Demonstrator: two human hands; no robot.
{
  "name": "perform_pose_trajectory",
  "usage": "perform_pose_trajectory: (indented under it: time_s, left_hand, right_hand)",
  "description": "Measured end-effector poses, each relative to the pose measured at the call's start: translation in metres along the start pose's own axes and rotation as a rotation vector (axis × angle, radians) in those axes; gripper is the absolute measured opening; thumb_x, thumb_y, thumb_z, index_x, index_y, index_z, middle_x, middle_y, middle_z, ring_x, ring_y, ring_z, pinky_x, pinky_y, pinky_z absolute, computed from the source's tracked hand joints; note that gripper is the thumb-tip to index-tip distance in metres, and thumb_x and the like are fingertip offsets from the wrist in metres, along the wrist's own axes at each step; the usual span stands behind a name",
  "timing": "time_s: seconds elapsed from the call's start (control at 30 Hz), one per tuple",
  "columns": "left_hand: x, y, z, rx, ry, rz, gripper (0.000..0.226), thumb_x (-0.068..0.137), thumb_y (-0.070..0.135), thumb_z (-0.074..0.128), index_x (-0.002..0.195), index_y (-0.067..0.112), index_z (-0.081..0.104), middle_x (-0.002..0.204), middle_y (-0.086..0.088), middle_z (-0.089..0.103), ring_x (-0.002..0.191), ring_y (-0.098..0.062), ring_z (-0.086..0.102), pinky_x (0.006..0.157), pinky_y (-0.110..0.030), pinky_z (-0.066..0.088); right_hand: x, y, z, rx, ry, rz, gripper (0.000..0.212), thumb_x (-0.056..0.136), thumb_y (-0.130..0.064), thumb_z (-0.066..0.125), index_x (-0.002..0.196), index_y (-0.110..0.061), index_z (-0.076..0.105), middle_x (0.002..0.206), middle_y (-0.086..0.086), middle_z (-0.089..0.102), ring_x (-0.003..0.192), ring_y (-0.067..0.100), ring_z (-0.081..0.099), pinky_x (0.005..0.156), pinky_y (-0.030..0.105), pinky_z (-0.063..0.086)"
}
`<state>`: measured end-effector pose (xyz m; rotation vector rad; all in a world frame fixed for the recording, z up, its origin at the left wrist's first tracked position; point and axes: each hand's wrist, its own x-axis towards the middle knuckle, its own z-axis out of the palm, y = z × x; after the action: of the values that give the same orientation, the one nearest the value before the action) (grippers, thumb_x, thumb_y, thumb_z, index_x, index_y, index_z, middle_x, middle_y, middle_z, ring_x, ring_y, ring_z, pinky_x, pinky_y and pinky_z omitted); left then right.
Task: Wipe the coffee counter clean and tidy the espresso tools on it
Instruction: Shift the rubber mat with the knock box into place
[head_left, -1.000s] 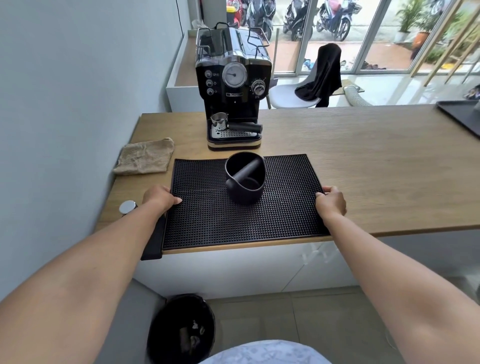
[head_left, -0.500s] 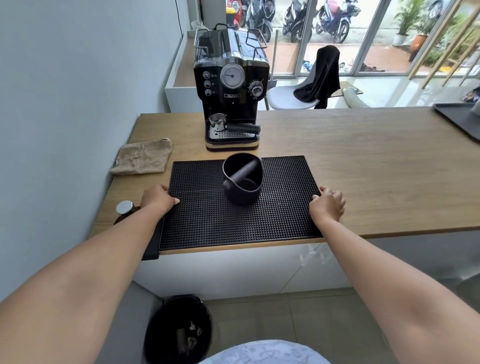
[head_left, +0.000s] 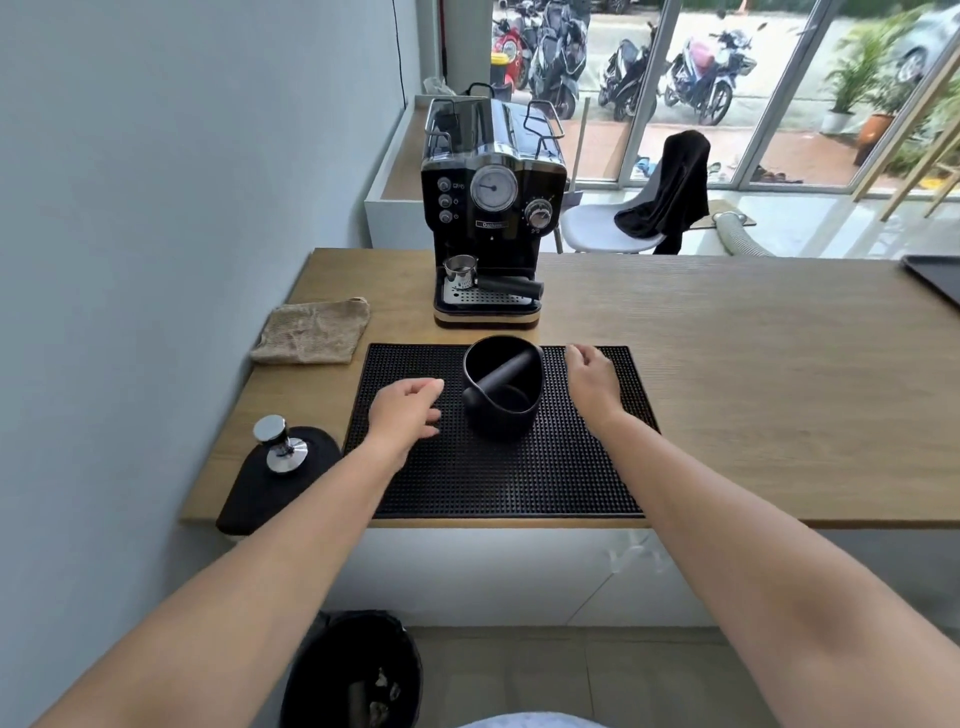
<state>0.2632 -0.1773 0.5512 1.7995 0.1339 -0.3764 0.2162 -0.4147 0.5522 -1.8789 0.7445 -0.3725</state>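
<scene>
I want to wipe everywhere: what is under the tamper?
The tamper stands on a black pad at the front left corner of the counter. The counter beneath the pad is covered, so dirt there cannot be seen.

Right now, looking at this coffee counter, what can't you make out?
Head view only.
Knock box floor: shaded by its own wall and bar.
Tray: cut off by the right edge.
Bin contents: too dark.
Espresso machine label: too small to read.
Counter under the bar mat: covered.
</scene>
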Motion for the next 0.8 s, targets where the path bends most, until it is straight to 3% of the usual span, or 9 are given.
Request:
perform_pose_trajectory:
  time_s: [0.07, 0.17, 0.3, 0.4, 0.47, 0.63, 0.7, 0.8]
  left_hand:
    - [-0.010, -0.001, 0.013, -0.150, -0.040, -0.034, 0.022, 0.093, 0.026, 0.067, 0.111, 0.015, 0.068, 0.104, -0.004, 0.069, 0.094, -0.019, 0.069, 0.072, -0.032, 0.061]
    - [-0.021, -0.003, 0.025, -0.272, -0.033, -0.056, 0.027, 0.090, 0.018, 0.071, 0.115, 0.012, 0.066, 0.103, -0.009, 0.071, 0.094, -0.021, 0.071, 0.071, -0.032, 0.061]
    - [-0.024, 0.000, 0.033, -0.347, 0.001, -0.063, 0.023, 0.090, 0.010, 0.070, 0.113, 0.008, 0.067, 0.100, -0.011, 0.072, 0.092, -0.022, 0.072, 0.075, -0.034, 0.061]
    - [-0.020, 0.005, 0.036, -0.355, 0.029, -0.056, 0.022, 0.092, 0.006, 0.067, 0.113, 0.006, 0.067, 0.100, -0.013, 0.072, 0.093, -0.023, 0.072, 0.076, -0.034, 0.061]
    - [-0.015, 0.011, 0.040, -0.347, 0.044, -0.063, 0.022, 0.092, 0.006, 0.066, 0.114, 0.005, 0.068, 0.099, -0.013, 0.072, 0.092, -0.023, 0.072, 0.076, -0.033, 0.061]
    - [0.004, 0.033, 0.068, -0.336, 0.018, -0.061, 0.027, 0.092, 0.005, 0.066, 0.118, 0.001, 0.068, 0.102, -0.015, 0.072, 0.096, -0.024, 0.071, 0.081, -0.035, 0.060]
    - [0.011, 0.046, 0.087, -0.334, -0.008, -0.058, 0.030, 0.091, 0.004, 0.067, 0.121, 0.001, 0.067, 0.105, -0.016, 0.071, 0.099, -0.026, 0.070, 0.083, -0.036, 0.059]
    - [0.023, 0.063, 0.121, -0.329, -0.058, -0.058, 0.033, 0.092, 0.003, 0.065, 0.124, 0.000, 0.063, 0.104, -0.015, 0.069, 0.099, -0.026, 0.068, 0.081, -0.034, 0.059]
  right_hand:
    - [0.006, -0.012, 0.013, 0.141, -0.070, 0.058, 0.030, 0.098, -0.028, 0.044, 0.091, -0.011, 0.069, 0.083, 0.006, 0.062, 0.077, 0.023, 0.056, 0.073, 0.038, 0.047]
    - [0.018, -0.016, 0.029, 0.229, -0.118, 0.149, 0.030, 0.094, -0.028, 0.049, 0.076, -0.011, 0.065, 0.071, 0.002, 0.055, 0.072, 0.020, 0.050, 0.066, 0.036, 0.041]
    - [0.022, -0.017, 0.036, 0.219, -0.127, 0.177, 0.030, 0.096, -0.026, 0.054, 0.086, -0.005, 0.073, 0.075, 0.003, 0.062, 0.071, 0.017, 0.055, 0.062, 0.032, 0.043]
    - [0.028, -0.014, 0.036, 0.248, -0.131, 0.199, 0.027, 0.096, -0.026, 0.057, 0.078, -0.012, 0.072, 0.082, 0.007, 0.069, 0.079, 0.021, 0.063, 0.075, 0.043, 0.056]
    - [0.034, -0.010, 0.033, 0.282, -0.121, 0.214, 0.025, 0.094, -0.025, 0.060, 0.076, -0.013, 0.072, 0.085, 0.008, 0.072, 0.084, 0.024, 0.067, 0.085, 0.048, 0.057]
    - [0.051, -0.007, 0.004, 0.338, -0.040, 0.234, 0.022, 0.093, -0.021, 0.062, 0.074, -0.016, 0.071, 0.084, 0.007, 0.070, 0.089, 0.030, 0.070, 0.086, 0.050, 0.058]
    - [0.060, -0.007, -0.014, 0.372, -0.012, 0.251, 0.017, 0.095, -0.016, 0.060, 0.085, -0.011, 0.072, 0.086, 0.008, 0.067, 0.083, 0.026, 0.064, 0.077, 0.041, 0.057]
    - [0.076, -0.002, -0.042, 0.438, 0.039, 0.269, 0.017, 0.097, -0.006, 0.053, 0.104, -0.009, 0.068, 0.104, 0.013, 0.069, 0.093, 0.030, 0.065, 0.077, 0.039, 0.055]
